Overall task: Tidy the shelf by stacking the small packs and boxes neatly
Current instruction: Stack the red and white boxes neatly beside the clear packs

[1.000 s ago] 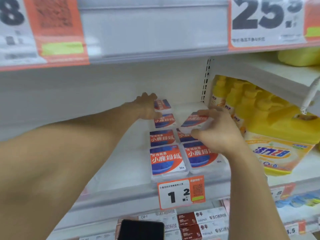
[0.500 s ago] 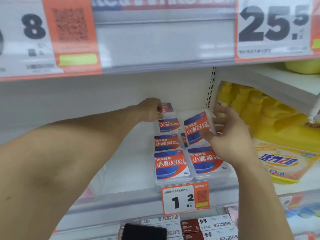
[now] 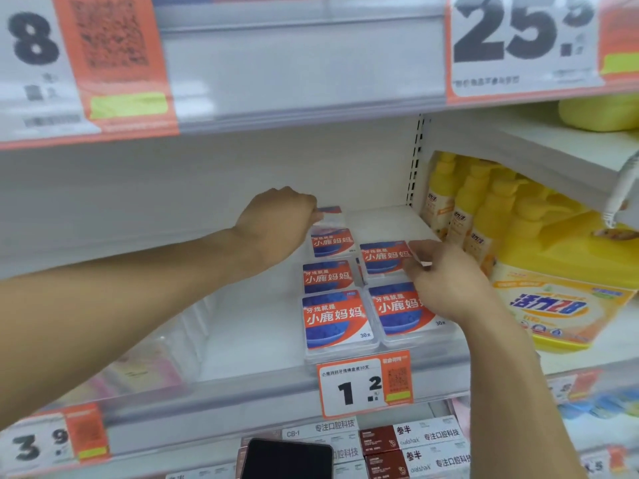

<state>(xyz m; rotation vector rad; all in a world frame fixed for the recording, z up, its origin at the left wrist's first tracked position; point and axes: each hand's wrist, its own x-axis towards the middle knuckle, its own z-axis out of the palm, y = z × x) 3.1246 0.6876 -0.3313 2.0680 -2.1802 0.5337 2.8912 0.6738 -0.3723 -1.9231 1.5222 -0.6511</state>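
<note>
Several small clear boxes with red-and-blue labels lie in two rows on a white shelf (image 3: 256, 333). My left hand (image 3: 276, 226) reaches to the back of the left row and grips the rearmost box (image 3: 330, 216), which it partly hides. My right hand (image 3: 446, 281) pinches the right edge of the rear box of the right row (image 3: 383, 259), which lies flat. In front sit two larger-looking boxes, the front left box (image 3: 333, 321) and the front right box (image 3: 403, 311), the latter partly under my right hand.
Yellow pump bottles (image 3: 473, 209) and a yellow detergent tub (image 3: 567, 292) stand right of the boxes, past a perforated upright (image 3: 415, 160). An upper shelf with big price tags (image 3: 518, 46) overhangs. A price tag (image 3: 364, 383) hangs on the shelf lip; toothpaste cartons (image 3: 411, 440) and a dark phone (image 3: 287, 458) lie below.
The box in my right hand, tilted up half a second ago, now lies flat at the rear of the right row. My left hand stays on the rearmost box.
</note>
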